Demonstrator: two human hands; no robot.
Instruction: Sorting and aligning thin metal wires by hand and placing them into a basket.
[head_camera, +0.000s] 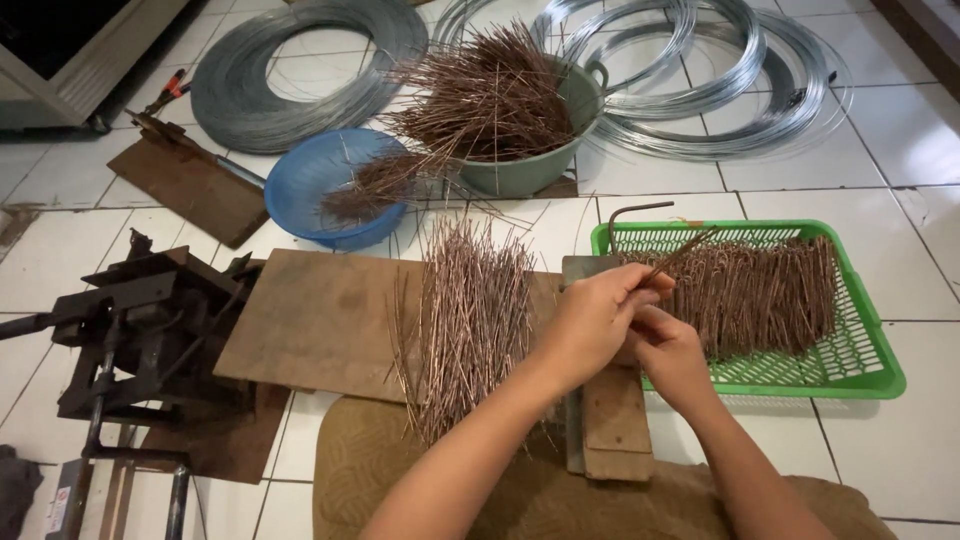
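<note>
My left hand (590, 320) and my right hand (672, 352) are pressed together over a small wooden and metal jig (605, 410). Both grip a thin copper-coloured wire rod (682, 252) that slants up to the right. A bent metal bar (630, 215) stands up from the jig just above my hands. A loose pile of straight copper-coloured rods (470, 320) lies on a wooden board (320, 320) to the left of my hands. A green plastic basket (870, 370) to the right holds many bent rods (770, 290).
At the back stand a grey-green tub (530, 172) full of rods and a blue bowl (300, 180) with more. Coils of silver wire (250, 90) lie on the tiled floor. A dark metal machine (140, 320) sits at the left. A tan cushion (370, 480) is below.
</note>
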